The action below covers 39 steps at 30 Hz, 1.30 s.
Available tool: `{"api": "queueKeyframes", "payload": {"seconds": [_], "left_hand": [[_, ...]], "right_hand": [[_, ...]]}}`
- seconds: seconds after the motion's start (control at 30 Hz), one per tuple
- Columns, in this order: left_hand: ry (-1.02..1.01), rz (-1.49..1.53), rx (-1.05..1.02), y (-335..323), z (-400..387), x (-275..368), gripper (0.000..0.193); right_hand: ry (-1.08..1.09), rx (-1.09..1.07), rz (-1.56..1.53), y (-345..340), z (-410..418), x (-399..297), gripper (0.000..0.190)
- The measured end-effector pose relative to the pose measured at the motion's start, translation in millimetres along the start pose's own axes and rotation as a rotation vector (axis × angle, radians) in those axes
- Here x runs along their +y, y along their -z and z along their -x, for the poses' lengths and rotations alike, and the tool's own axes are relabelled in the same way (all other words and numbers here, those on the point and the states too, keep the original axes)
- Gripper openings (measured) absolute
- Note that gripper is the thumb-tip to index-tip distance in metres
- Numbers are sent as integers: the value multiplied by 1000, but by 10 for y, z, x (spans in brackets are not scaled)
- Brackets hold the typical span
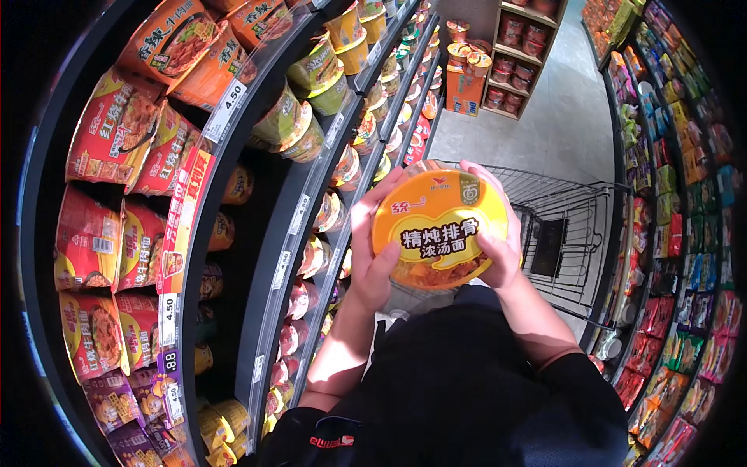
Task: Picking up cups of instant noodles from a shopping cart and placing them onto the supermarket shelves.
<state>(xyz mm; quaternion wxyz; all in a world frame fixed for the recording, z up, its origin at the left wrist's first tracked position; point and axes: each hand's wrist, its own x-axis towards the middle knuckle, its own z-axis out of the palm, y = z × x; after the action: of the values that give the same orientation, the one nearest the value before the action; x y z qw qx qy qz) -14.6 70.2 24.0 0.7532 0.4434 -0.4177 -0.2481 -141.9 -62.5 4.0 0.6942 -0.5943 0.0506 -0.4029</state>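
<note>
Both hands hold one instant noodle tub [440, 204] in front of my chest. Its round lid is orange and yellow, bears printed writing and faces up towards me. My left hand [373, 251] clasps the left side, with the thumb near the lid's lower left edge. On the opposite side my right hand [499, 245] grips the rim, its thumb lying over the lid. The fingers under and behind the tub are mostly hidden. Beyond the tub stands a wire shopping cart [575, 233], partly covered by it and by my right hand.
Shelves on the left carry red noodle tubs [111, 134], green noodle tubs [315, 76] and price tags [224, 111]. A wooden rack [513, 70] stands ahead beside an orange carton [464, 87]. Packets fill the right-hand shelves [671, 227]. Grey floor [525, 137] runs along the aisle.
</note>
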Motion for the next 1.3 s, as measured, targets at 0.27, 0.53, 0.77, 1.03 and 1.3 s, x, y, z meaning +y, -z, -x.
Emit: {"api": "queueKeyframes", "payload": {"seconds": [0.27,0.53,0.77,1.03,1.3], "left_hand": [[-18,24,-129,-14,-42,-75,105],[28,-784,-321,112,-62,-119,109],[75,-525,-184,115,-139,-241,96],[227,180,-75,264,56,-224,98],[370,628,74,36,100,-310,83]], "right_hand": [[194,-9,73,119,-34,61,75],[-74,47,-70,210,7,-72,75],[61,-58,197,291,-6,-104,78],[67,-238,143,244,-25,-188,93],[-178,-135,-132,30,133,-128,98]]}}
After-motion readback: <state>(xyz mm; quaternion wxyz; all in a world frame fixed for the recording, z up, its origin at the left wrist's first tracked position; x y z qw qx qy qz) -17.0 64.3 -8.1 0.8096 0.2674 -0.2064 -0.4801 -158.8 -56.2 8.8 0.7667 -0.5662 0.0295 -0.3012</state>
